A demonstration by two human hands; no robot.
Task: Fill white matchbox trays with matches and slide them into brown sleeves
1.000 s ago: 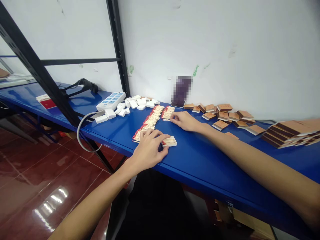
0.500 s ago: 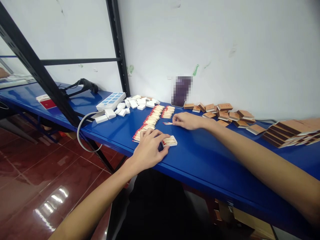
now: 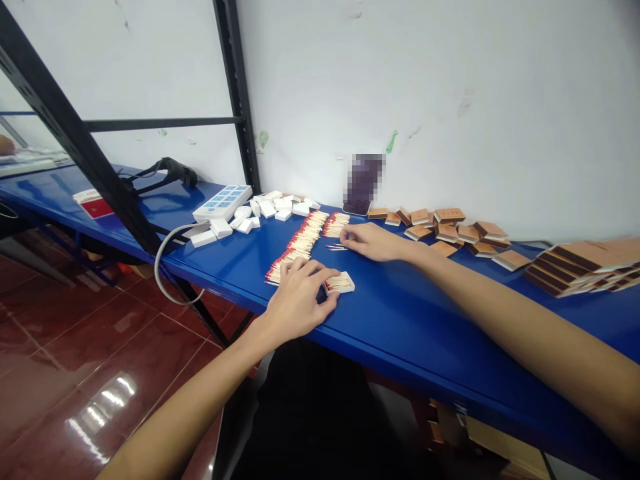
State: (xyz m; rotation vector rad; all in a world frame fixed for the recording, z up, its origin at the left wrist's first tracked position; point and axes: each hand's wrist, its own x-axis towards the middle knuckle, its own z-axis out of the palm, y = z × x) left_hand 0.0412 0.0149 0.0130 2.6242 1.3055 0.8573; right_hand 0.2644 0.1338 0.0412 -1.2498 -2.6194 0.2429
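My left hand (image 3: 296,299) lies curled over a small white tray (image 3: 341,283) filled with matches, thumb and fingers gripping its left end on the blue table (image 3: 400,313). Behind it a long row of red-tipped matches (image 3: 300,244) runs toward the wall. My right hand (image 3: 373,241) rests further back with fingertips closed on a few loose matches (image 3: 337,247) pulled just clear of the row.
Empty white trays (image 3: 273,208) and a white power strip (image 3: 223,201) lie at the back left. Brown matchbox sleeves (image 3: 450,230) are scattered at the back right, with stacked ones (image 3: 580,267) at the far right. A black shelf post (image 3: 237,93) stands behind.
My right hand drew a few matches out of the row toward me. The left hand and the tray stayed still.
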